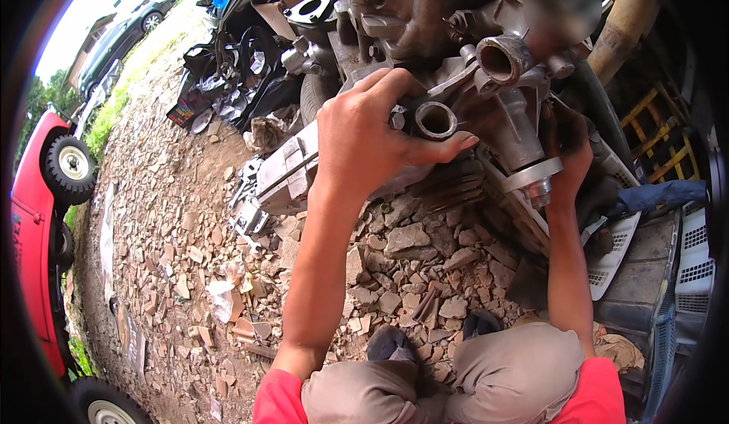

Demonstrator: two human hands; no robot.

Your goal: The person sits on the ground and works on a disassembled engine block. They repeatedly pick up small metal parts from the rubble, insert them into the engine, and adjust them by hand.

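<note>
A greasy grey metal engine (414,14) fills the upper middle, close in front of my knees. My left hand (368,124) is closed around a short round pipe stub (437,120) on its near side, the thumb beneath the opening and the fingers curled above. A flat, light metal bar (453,80), maybe a wrench, lies just beyond those fingers. Another open pipe end (501,59) is above it. On the right, my right hand (569,147) reaches behind a tapered housing with a pale metal disc (534,175); its fingers are in shadow and mostly hidden.
Broken stone and tile rubble (410,242) covers the ground. Several metal tools (247,204) lie left of the engine, near black plastic bags (243,75). White plastic crates (615,249) and a blue cloth (661,194) stand at right. A red vehicle (34,234) is far left.
</note>
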